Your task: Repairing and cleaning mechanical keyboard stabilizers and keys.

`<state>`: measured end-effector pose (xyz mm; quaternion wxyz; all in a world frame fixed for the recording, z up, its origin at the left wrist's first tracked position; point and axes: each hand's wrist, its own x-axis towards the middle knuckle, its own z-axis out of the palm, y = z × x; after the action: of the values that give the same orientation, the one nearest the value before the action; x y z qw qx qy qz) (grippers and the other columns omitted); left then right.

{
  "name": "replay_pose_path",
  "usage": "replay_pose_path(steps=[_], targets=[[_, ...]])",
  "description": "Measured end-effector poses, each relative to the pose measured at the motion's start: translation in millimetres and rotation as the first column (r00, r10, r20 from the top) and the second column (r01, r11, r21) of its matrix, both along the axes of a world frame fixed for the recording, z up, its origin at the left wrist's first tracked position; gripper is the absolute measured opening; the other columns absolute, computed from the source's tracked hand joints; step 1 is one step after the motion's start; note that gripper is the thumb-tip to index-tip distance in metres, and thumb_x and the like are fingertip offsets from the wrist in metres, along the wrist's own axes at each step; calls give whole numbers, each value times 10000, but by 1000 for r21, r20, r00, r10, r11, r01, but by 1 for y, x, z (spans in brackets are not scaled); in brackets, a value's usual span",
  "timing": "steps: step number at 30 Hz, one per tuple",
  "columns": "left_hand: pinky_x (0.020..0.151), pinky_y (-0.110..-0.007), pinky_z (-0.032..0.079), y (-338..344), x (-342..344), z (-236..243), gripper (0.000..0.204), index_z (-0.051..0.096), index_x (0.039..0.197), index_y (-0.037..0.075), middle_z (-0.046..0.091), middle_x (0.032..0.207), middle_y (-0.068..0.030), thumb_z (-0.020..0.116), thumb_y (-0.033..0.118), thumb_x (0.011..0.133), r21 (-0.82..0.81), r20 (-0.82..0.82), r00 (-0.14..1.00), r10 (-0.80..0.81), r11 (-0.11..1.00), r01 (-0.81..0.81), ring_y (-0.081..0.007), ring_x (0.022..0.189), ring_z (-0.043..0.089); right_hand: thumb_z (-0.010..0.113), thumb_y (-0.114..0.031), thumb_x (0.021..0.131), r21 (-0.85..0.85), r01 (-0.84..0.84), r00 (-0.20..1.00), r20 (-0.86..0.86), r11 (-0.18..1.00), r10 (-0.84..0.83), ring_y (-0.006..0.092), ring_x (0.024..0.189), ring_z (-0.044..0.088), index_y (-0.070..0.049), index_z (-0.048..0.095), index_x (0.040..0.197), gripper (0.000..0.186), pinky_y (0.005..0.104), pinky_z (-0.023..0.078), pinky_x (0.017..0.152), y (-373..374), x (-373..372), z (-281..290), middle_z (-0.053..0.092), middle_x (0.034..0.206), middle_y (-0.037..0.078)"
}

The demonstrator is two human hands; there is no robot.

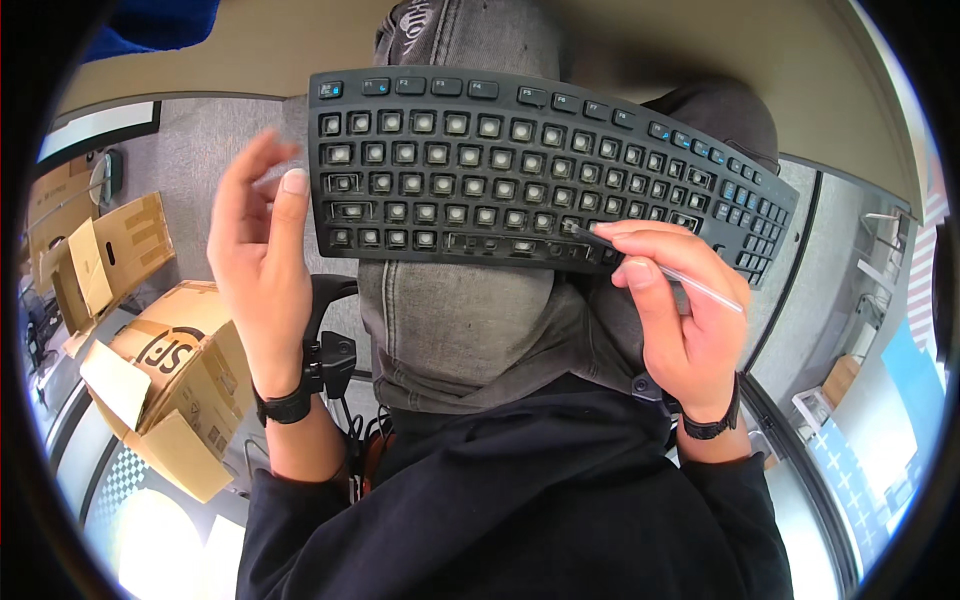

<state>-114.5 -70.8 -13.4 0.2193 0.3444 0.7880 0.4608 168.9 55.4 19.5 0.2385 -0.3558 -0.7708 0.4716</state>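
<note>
A black keyboard lies across my lap, tilted down toward the right. Its main block has no keycaps, so rows of pale key posts show, while the function row and the right-hand keys still wear their caps. My right hand pinches a slim pale stick like a pen. The stick's dark tip reaches the lower rows right of the keyboard's middle; whether it is a brush I cannot make out. Just off the keyboard's left end, my left hand is raised and holds nothing, its fingers apart and slightly blurred.
Opened cardboard boxes stand on the floor at the left. A tabletop edge runs beyond my knees, with blue cloth at the far left. Black straps circle both wrists, and cables hang beside my left forearm.
</note>
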Motion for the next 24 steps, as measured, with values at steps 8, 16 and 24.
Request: replay_pose_path(steps=[8, 16, 24], targets=[[729, -199, 465, 0, 5, -2, 275, 662, 1258, -32, 691, 1014, -12, 591, 127, 1046, -105, 77, 997, 16, 994, -8, -46, 849, 577, 712, 38, 884, 83, -45, 999, 26, 996, 43, 291, 856, 732, 20, 696, 1004, 123, 330, 576, 745, 2, -4, -2, 742, 975, 146], [832, -223, 498, 3, 6, -5, 287, 651, 1267, -56, 707, 1073, -52, 601, 112, 1039, -63, 73, 997, 15, 998, -10, -73, 940, 623, 714, 35, 875, 135, -41, 999, 32, 990, 37, 293, 842, 732, 18, 694, 988, 116, 346, 581, 739, 5, -1, -3, 743, 952, 138], [840, -228, 500, 2, 4, -8, 295, 643, 1276, -62, 708, 1074, -64, 604, 109, 1038, -42, 75, 997, -3, 999, 6, -81, 951, 628, 732, 24, 857, 273, -73, 997, 14, 959, 72, 279, 796, 713, 3, 697, 982, 132, 342, 570, 710, 8, -3, -6, 739, 938, 129]])
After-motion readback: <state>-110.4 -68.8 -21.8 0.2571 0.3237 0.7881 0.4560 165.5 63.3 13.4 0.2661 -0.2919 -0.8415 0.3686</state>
